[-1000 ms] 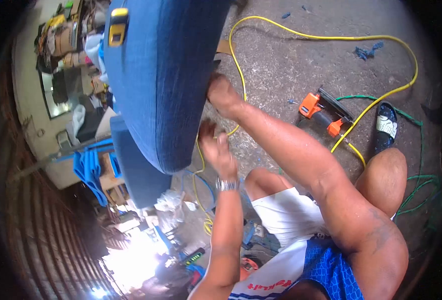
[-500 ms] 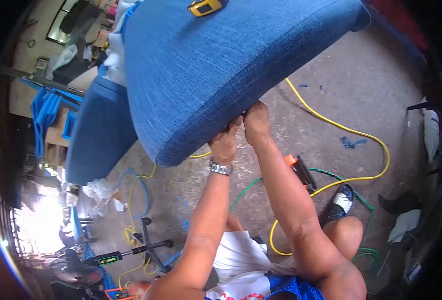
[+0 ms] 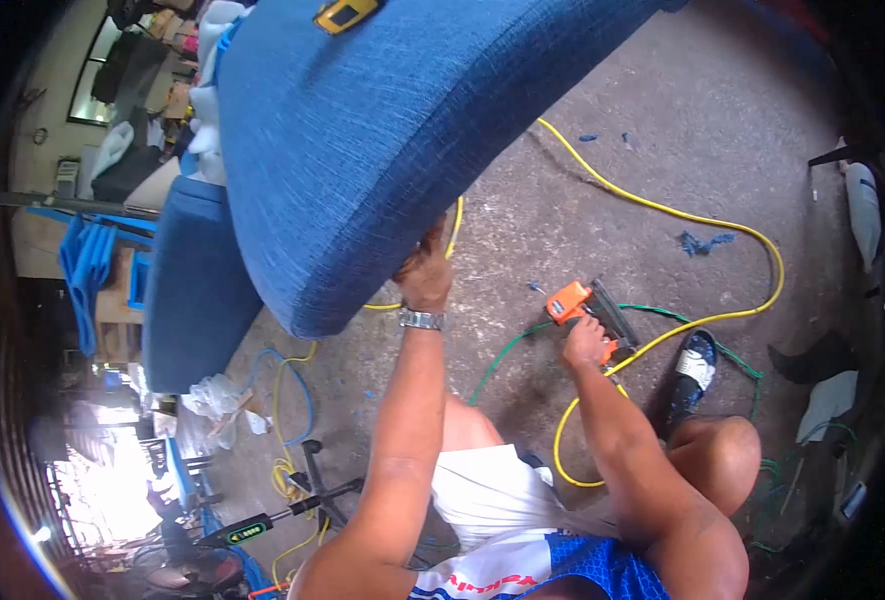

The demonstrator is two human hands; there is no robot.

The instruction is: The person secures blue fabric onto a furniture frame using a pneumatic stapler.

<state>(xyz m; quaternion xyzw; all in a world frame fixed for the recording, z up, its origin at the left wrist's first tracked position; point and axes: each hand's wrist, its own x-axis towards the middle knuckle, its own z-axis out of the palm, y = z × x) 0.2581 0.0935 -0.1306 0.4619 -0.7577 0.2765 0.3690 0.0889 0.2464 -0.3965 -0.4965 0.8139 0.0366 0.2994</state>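
A large blue upholstered piece (image 3: 362, 130) with a rounded edge fills the upper middle, tilted. My left hand (image 3: 425, 278), a metal watch at its wrist, is closed on the fabric at the underside of that edge; its fingertips are partly hidden. Lower right, my right hand (image 3: 584, 342) wraps round the handle of an orange and black staple gun (image 3: 569, 302), which is at floor level. On top of the blue upholstery lies a yellow tape measure (image 3: 345, 14).
A yellow hose (image 3: 662, 207) and a green hose (image 3: 502, 357) loop across the concrete floor. Another blue panel (image 3: 197, 290) stands at left, near plastic wrapping (image 3: 212, 395). A black wheeled base (image 3: 317, 490) is low left. Blue scraps (image 3: 704, 243) lie at right.
My right hand has left the upholstery's underside, moved down and right, and taken hold of the staple gun. My left hand stays at the edge. The view has shifted slightly.
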